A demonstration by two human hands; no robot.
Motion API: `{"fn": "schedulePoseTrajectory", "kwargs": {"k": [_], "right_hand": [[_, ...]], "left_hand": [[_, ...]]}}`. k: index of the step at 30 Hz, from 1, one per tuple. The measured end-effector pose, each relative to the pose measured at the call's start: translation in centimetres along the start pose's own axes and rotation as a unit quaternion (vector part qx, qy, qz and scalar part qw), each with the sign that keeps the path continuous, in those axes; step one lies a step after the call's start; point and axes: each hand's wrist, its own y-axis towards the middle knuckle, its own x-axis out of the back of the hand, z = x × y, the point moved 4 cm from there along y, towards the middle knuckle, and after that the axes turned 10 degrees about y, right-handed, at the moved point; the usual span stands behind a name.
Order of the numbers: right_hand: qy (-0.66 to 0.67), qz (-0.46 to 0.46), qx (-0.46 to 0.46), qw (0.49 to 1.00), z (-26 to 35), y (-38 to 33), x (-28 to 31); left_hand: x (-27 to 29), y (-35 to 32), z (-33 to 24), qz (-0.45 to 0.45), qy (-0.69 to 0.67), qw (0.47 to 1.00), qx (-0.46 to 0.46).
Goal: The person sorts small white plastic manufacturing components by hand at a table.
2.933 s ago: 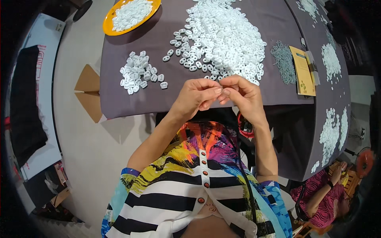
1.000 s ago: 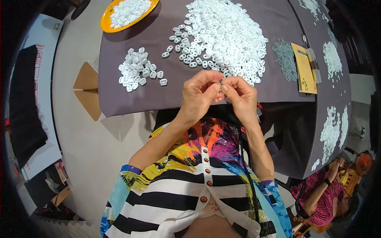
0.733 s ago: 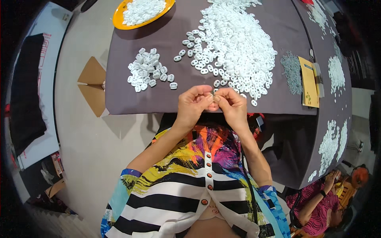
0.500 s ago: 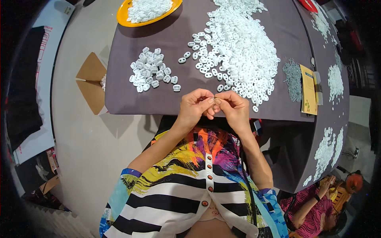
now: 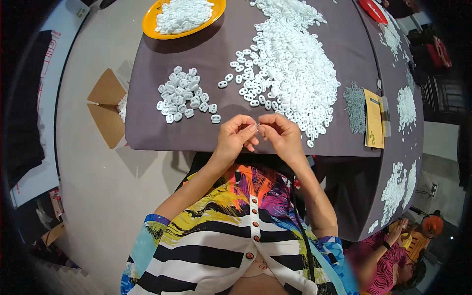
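Observation:
Close together at the table's near edge, my left hand (image 5: 235, 139) and my right hand (image 5: 285, 139) meet fingertip to fingertip. Each thumb and forefinger is pinched. A tiny thin glint shows between the two pinches, too small to name. Just beyond my right hand spreads a big heap of white oval plastic pieces (image 5: 300, 73), many with two dark holes. A smaller group of white blocky pieces (image 5: 182, 91) lies beyond my left hand and to its left. To the right of the heap is a mound of thin grey pieces (image 5: 355, 108).
A yellow plate (image 5: 147, 25) full of white pieces stands far left. Beside the grey mound lies a yellow booklet (image 5: 373, 118). An open cardboard box (image 5: 105, 110) sits on the floor at left. A co-worker (image 5: 388, 255) is at the lower right, by more white pieces (image 5: 393, 189).
My fingertips have drawn slightly apart, and the thin glint now shows between them. The whole view has shifted a little; the heaps look the same.

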Motion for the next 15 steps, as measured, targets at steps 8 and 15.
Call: {"fn": "schedulePoseTrajectory", "kwargs": {"k": [8, 15], "right_hand": [[-0.404, -0.095, 0.244, 0.876, 4.5, 5.0, 1.7], [-0.507, -0.048, 0.294, 0.809, 3.3, 7.5, 0.3]], "left_hand": [[0.6, 0.6, 0.0, -0.036, 0.020, 0.999, -0.017], [1.3, 0.9, 0.9, -0.034, -0.055, 0.998, 0.023]]}}
